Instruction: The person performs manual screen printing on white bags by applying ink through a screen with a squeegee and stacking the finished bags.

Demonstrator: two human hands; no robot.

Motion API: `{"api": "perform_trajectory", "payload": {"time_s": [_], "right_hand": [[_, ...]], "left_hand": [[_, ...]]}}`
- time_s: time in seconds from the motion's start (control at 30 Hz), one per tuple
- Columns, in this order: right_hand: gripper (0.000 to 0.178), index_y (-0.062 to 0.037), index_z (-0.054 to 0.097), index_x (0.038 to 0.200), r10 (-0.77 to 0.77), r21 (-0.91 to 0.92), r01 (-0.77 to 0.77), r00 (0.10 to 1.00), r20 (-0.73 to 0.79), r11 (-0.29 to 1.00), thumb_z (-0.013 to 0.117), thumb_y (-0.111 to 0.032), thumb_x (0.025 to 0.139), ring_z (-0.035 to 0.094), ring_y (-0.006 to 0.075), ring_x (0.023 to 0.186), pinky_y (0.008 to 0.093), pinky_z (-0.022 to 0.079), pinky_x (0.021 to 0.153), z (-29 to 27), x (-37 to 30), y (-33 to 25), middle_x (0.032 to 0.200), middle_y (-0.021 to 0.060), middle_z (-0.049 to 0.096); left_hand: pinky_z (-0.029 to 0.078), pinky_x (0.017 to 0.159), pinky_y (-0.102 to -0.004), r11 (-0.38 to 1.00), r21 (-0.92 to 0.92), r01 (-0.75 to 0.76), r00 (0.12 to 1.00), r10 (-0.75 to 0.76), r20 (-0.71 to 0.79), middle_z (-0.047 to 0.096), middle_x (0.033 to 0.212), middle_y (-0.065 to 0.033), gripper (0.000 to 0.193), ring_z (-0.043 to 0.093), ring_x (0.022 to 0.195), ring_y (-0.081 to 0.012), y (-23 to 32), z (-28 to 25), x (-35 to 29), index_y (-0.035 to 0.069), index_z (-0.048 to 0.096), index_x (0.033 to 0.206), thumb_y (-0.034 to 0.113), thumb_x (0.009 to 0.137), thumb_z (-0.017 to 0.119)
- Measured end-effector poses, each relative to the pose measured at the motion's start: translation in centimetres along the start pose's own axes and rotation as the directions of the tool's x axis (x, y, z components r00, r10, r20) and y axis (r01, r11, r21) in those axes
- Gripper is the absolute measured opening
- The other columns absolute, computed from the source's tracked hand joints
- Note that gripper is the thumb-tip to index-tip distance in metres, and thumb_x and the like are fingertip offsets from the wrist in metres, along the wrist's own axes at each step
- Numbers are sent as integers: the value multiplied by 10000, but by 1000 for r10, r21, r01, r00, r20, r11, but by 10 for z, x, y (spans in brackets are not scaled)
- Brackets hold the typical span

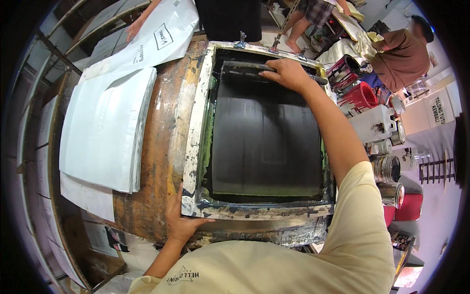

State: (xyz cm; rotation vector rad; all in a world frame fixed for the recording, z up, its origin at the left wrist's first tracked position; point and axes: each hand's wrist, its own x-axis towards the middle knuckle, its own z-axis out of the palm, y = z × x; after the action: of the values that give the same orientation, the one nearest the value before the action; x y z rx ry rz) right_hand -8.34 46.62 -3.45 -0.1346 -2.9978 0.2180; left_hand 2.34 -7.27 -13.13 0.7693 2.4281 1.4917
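Observation:
A screen-printing screen (193,132) with a worn white frame lies on the worktable, its mesh dark with black ink. At the far end of the mesh, my right hand (290,74) is closed on a squeegee (247,67), a long ink-covered bar lying across the screen. My left hand (182,223) rests at the frame's near left corner, thumb stretched along the near side and a finger up along the left side. Its other fingers are partly hidden.
A stack of white plastic mailer bags (105,130) lies left on the stained brown worktable (164,112). Behind it another person's hand (133,30) is beside a white printed bag (164,36). Metal clamps (241,40) line the frame's far side. Ink cans (387,169) and a red-stained bucket (361,95) stand right.

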Motion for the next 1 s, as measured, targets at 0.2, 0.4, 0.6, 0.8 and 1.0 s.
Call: {"api": "perform_trajectory", "payload": {"time_s": [0.2,0.4,0.6,0.8,1.0], "right_hand": [[480,-126,736,1105,-49,-141,29,989,-138,990,637,-590,1033,738,390,982,541,578,817,26,-1,8,980,149,771],[422,-138,722,1084,-25,-166,-11,976,-217,986,689,-552,1006,725,362,977,510,589,787,30,-60,-45,968,110,717],[329,-130,696,1035,19,-77,-36,977,-213,996,790,-433,948,694,343,968,496,580,739,26,-178,-137,964,93,674],[350,-93,670,1051,88,4,-88,996,-19,996,845,-347,887,666,326,926,475,578,729,-17,-276,-233,969,92,638],[332,-47,636,1068,73,6,-73,996,-60,997,784,-318,943,656,343,999,485,575,775,-44,-284,-244,1005,136,622]], "left_hand": [[506,1066,-475,988,-150,38,992,-55,-111,690,1325,-217,1381,667,1180,-385,-8,16,-14,-52,459,1618,507,511,1067],[517,1066,-456,984,-174,24,996,-38,-75,695,1337,-218,1328,672,1215,-373,-11,15,-9,-47,469,1610,454,541,1078],[533,1059,-438,977,-209,-38,996,20,-86,693,1345,-220,1238,682,1217,-353,-10,19,-4,-28,471,1620,340,607,1081],[531,1079,-428,961,-276,-33,997,14,-71,686,1377,-231,1176,683,1249,-344,-18,20,-2,-19,468,1630,274,664,1071],[565,1028,-369,871,-484,-82,996,50,-78,705,1353,-139,1025,686,1228,-206,6,22,5,-40,482,1602,228,778,1029]]}}
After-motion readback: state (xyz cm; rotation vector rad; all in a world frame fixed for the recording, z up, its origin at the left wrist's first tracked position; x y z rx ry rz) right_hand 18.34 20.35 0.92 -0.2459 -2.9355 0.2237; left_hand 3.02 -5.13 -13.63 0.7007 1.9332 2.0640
